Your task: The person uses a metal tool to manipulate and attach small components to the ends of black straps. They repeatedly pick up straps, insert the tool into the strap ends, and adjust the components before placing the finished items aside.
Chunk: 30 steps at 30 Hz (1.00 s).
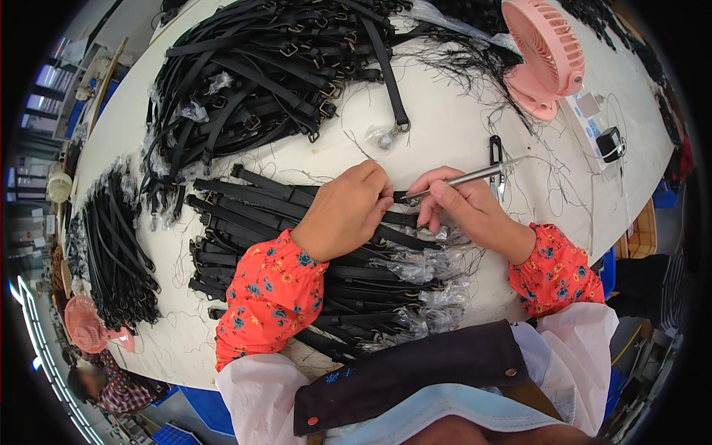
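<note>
My left hand is closed, its fingertips pinching a black belt near its buckle end; the fingers partly hide the grip. In my right hand is a slim silver pen-shaped tool, its thin tip pointing left at the belt, close to my left fingertips. Beneath both hands lies a row of black belts, side by side, several with clear plastic wrap around their right ends. A black-handled tool rests just beyond my right hand.
A large heap of buckled black belts covers the far left of the white table. Another bundle lies left. A pink fan, loose black threads and a black adapter are far right. Another person sits at lower left.
</note>
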Available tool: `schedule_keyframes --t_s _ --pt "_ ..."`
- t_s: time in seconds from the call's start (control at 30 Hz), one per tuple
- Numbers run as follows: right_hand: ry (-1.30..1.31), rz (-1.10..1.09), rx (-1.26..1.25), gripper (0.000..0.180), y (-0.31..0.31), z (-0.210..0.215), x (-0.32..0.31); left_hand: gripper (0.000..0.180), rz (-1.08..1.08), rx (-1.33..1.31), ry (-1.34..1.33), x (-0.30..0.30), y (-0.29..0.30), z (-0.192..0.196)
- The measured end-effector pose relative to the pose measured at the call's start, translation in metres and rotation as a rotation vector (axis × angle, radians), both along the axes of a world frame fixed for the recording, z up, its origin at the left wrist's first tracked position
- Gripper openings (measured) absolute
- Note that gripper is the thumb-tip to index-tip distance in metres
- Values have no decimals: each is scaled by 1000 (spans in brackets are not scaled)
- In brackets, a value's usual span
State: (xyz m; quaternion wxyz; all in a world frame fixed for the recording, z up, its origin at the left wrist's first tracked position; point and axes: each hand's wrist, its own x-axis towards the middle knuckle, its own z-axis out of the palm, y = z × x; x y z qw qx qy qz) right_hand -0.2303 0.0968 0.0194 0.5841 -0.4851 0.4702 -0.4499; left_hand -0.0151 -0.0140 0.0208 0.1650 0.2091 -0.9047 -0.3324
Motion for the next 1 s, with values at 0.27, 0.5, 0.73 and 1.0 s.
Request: schedule_keyframes --t_s 0.27,0.5,0.73,1.0 --pt "-2 6 17 39 0 -1 1 12 22 10 -5 0 0 -1" --pt "-18 24 26 39 0 -1 0 11 31 36 20 1 -2 -5" --pt "13 -18 -13 39 -1 -3 -1 10 72 42 28 0 -2 -5" --pt "17 -5 -17 38 -2 -2 0 9 91 66 25 0 -2 -4"
